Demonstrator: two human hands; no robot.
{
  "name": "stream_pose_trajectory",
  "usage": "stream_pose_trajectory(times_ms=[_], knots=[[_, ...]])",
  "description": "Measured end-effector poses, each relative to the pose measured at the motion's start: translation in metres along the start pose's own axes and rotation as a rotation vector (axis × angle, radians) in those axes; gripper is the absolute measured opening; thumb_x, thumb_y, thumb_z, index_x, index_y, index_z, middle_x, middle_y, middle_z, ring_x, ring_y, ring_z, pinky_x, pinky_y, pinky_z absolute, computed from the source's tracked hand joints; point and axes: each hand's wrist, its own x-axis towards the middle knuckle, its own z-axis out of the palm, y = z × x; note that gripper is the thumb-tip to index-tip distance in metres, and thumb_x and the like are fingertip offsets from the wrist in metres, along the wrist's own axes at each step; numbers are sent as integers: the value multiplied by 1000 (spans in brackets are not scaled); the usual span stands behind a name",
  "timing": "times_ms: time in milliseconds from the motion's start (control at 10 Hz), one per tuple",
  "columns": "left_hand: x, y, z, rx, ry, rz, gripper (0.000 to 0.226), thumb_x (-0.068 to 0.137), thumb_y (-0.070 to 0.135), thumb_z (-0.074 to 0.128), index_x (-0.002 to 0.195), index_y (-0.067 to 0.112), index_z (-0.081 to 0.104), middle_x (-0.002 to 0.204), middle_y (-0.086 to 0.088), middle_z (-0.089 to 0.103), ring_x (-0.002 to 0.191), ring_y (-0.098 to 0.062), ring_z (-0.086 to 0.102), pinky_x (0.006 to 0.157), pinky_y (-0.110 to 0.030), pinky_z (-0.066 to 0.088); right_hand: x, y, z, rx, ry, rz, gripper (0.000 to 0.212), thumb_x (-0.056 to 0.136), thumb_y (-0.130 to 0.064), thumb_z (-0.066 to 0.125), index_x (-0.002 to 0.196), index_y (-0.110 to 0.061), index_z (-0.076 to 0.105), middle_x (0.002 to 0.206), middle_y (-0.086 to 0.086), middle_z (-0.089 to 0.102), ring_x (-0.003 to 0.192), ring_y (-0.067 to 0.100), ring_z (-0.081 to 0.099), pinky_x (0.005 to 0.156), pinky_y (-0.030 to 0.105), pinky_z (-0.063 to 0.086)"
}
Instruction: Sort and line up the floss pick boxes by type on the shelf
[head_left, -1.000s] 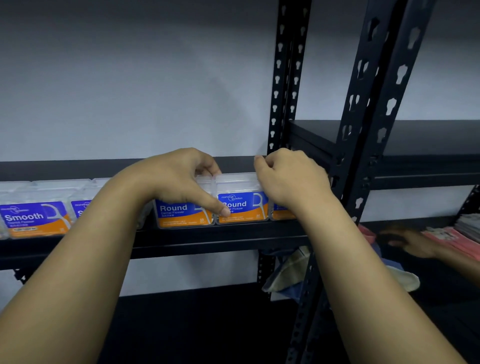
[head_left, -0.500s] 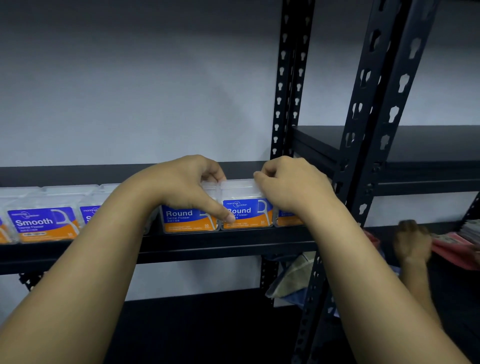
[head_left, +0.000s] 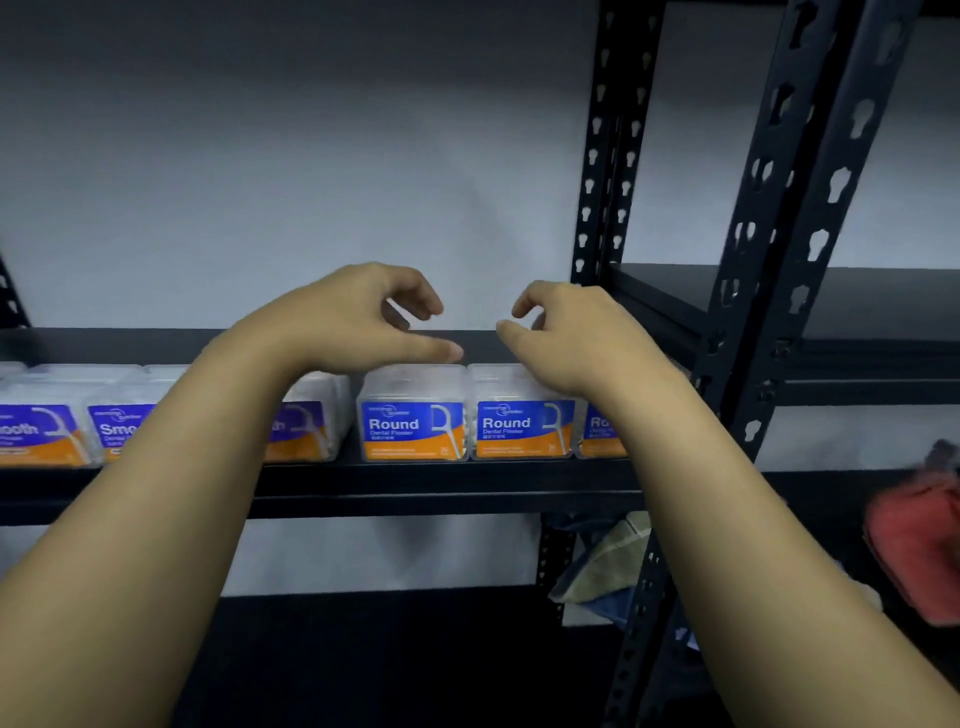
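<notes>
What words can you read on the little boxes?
"Round", "Dental Flosser", small "30": left Round box.
"Round", "30": middle Round box; its smaller print is blurred.
"Ro": right box, cut off by an arm.
"Smo" and "ooth": Smooth boxes.
Brand logos: too small.

I see clear floss pick boxes standing upright in a row along the black shelf (head_left: 441, 483): purple-and-orange Smooth boxes (head_left: 44, 434) at left of frame, blue-and-orange Round boxes (head_left: 413, 415) side by side at center.
</notes>
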Motion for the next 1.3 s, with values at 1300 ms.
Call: stream_pose_trajectory(times_ms=[1300], knots=[[-100,-219,-101,312,-69,59,56,93,74,31,121,33,56,121,9,67,102,-7,63,85,-32,56,9,-232,121,-63,-234,-186,40,99,-65,44,113,-32,61,111,-6,73,98,11,69,83,39,59]])
